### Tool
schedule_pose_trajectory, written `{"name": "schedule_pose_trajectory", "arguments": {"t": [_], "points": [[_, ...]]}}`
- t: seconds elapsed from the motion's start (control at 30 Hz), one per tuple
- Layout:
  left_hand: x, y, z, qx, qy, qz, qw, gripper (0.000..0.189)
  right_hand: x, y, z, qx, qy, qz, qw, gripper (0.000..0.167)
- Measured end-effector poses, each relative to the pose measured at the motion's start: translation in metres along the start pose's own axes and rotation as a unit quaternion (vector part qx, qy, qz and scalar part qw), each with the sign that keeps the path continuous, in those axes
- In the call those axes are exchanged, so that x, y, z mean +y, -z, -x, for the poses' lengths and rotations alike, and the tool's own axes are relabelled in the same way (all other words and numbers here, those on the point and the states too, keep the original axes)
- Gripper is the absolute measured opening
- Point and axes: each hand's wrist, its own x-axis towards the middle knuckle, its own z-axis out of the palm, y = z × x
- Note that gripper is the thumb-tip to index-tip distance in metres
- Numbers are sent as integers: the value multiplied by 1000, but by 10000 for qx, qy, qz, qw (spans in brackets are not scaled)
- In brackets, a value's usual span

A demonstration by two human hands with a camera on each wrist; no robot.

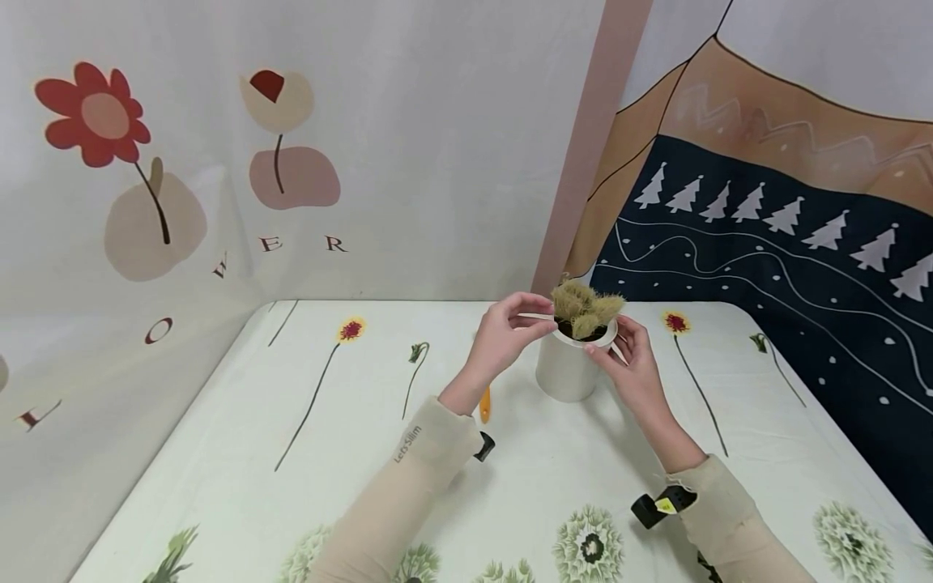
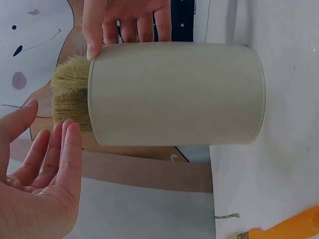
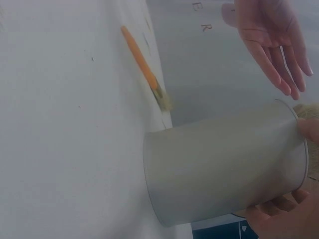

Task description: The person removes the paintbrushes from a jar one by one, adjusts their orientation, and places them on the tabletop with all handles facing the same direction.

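A cream cylindrical container (image 1: 567, 374) stands upright on the table, taller than it is wide. Several bushy tan bristle tufts (image 1: 585, 306), which look like brush heads, stick out of its open top; whatever lies below the rim is hidden. My right hand (image 1: 632, 366) holds the container near its top, the thumb (image 3: 307, 128) at the rim and the fingers around the far side. On the opposite side, my left hand (image 1: 504, 332) hovers beside the rim and bristles. Its fingers (image 2: 70, 154) are loosely bent, with nothing between them and the thumb.
A brush with an orange handle (image 3: 139, 57) lies on the table left of the container, partly hidden behind my left wrist in the head view. The white tablecloth (image 1: 350, 502) carries printed flowers. Patterned curtains (image 1: 437, 146) hang behind the table's back edge.
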Motion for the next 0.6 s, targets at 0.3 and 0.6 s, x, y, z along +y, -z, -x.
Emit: {"name": "schedule_pose_trajectory", "arguments": {"t": [0.3,0.6], "points": [[1,-9,-1,-32,-164,18,9999,31,2,0,0,-3,-23,30,10000,77],[5,-18,-1,-64,-121,-132,9998,29,1,0,-1,-10,27,119,9999,78]]}}
